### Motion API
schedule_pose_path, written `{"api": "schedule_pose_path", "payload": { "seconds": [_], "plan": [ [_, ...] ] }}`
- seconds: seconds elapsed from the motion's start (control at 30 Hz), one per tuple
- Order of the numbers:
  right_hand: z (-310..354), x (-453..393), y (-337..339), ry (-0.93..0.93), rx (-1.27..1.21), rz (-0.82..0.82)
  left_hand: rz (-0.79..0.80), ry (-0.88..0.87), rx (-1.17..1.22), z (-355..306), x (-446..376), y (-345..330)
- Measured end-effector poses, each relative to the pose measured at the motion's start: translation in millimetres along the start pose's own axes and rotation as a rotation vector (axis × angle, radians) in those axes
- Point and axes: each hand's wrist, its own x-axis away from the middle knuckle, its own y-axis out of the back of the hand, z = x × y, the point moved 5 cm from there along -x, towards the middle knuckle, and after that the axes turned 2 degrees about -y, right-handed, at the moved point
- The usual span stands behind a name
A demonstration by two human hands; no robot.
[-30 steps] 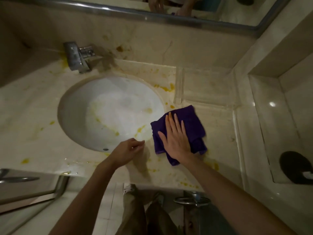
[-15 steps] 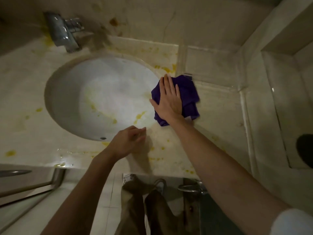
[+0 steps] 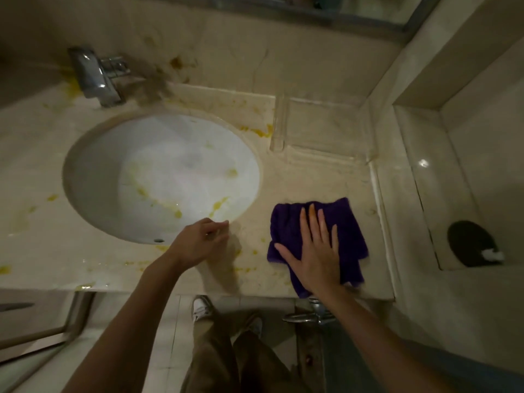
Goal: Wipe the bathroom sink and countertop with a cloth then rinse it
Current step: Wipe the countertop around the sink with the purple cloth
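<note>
A purple cloth lies flat on the beige stone countertop, right of the white oval sink. My right hand presses down on the cloth with fingers spread, near the counter's front edge. My left hand rests loosely curled on the counter at the sink's front rim, holding nothing I can see. Yellow stains streak the basin and dot the countertop around it. A chrome faucet stands behind the sink at the back left.
A clear tray sits at the back right of the counter. A wall and a recessed ledge with a dark round object lie to the right. A metal rail is at lower left. My legs and shoes stand below the counter edge.
My right hand has dragged the cloth from the back beside the sink toward the front right of the counter. The left hand has stayed in place.
</note>
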Motion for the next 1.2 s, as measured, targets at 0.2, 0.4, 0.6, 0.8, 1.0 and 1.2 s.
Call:
{"api": "schedule_pose_path", "payload": {
  "seconds": [0.2,0.4,0.6,0.8,1.0,1.2],
  "plan": [
    [4.2,-105.8,12.3,0.030,-0.014,-0.016,-0.032,-0.031,0.033,5.4,-2.7,-0.1],
    [-73.2,-126.1,18.4,-0.107,-0.036,-0.012,-0.065,-0.068,0.021,4.6,-1.8,-6.8],
    [-98.2,-5.0,9.8,-0.096,-0.012,-0.028,-0.038,-0.056,-0.011,4.1,0.0,-4.5],
    [-102.9,62.3,0.8,-0.093,0.039,0.013,0.018,-0.054,0.050,-2.9,5.5,-2.1],
    [-27.7,58.7,-4.2,-0.172,0.072,0.048,0.029,-0.176,-0.293,18.7,11.8,34.4],
    [140.5,43.4,-13.7,0.052,-0.026,0.049,0.137,-0.293,-0.523,57.8,45.3,57.7]
  ]
}}
